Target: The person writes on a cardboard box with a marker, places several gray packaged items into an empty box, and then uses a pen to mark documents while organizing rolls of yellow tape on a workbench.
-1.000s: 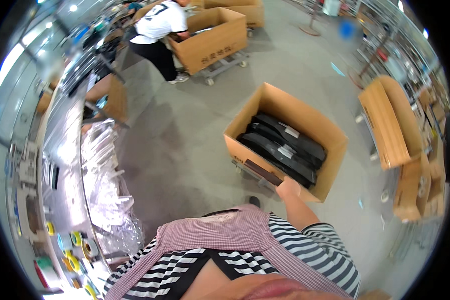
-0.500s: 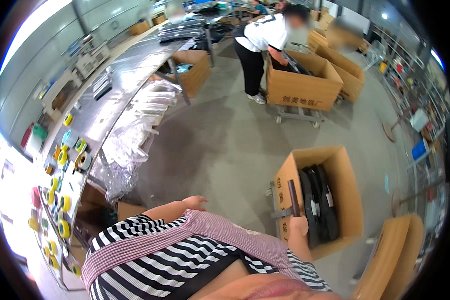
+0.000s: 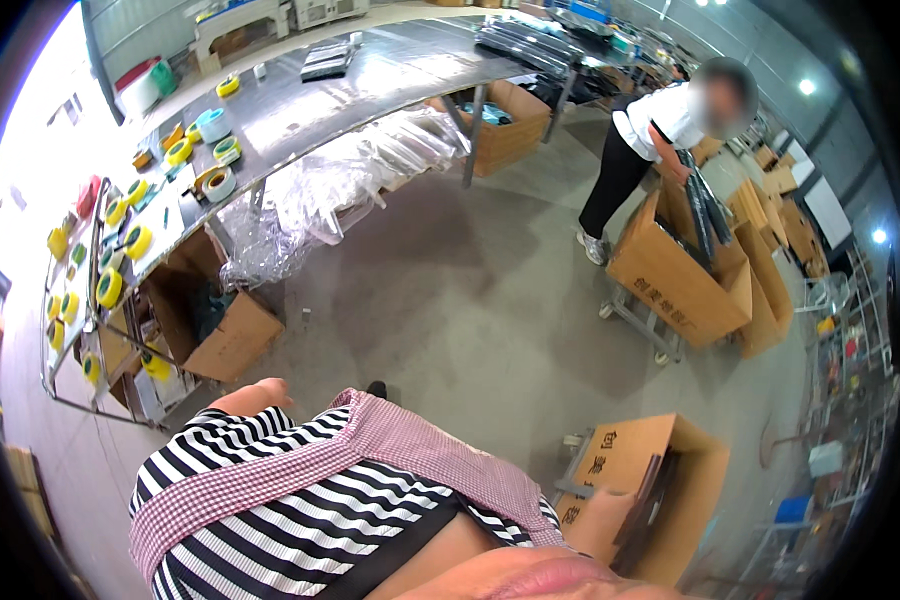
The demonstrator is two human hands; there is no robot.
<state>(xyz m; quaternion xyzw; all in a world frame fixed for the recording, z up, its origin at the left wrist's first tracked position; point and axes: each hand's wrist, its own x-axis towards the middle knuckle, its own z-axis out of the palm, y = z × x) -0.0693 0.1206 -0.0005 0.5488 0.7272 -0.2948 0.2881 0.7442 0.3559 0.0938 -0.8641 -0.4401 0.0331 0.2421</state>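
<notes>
At the lower right, my right hand [image 3: 615, 505] closes round a dark brown bar handle [image 3: 643, 488], partly hidden by the hand and forearm. The handle stands at a cardboard box [image 3: 610, 455] on a wheeled cart [image 3: 572, 470]. Dark flat pieces stood inside this box earlier; now they are mostly hidden. My left hand [image 3: 272, 392] hangs by my left side, free, with its fingers loosely extended. Nearest to it is an open cardboard box [image 3: 238, 340] on the floor under the table.
A long metal table [image 3: 390, 70] runs across the left and back, holding yellow tape rolls [image 3: 110, 288] at its near end. Clear plastic sheets [image 3: 320, 185] hang below it. Another person [image 3: 660, 125] bends over a large box [image 3: 670, 290] on a trolley at the right.
My view has swung right-to-left, so the table shows more and the cart sits lower in the picture. The other person's long black pieces now stand higher out of their box.
</notes>
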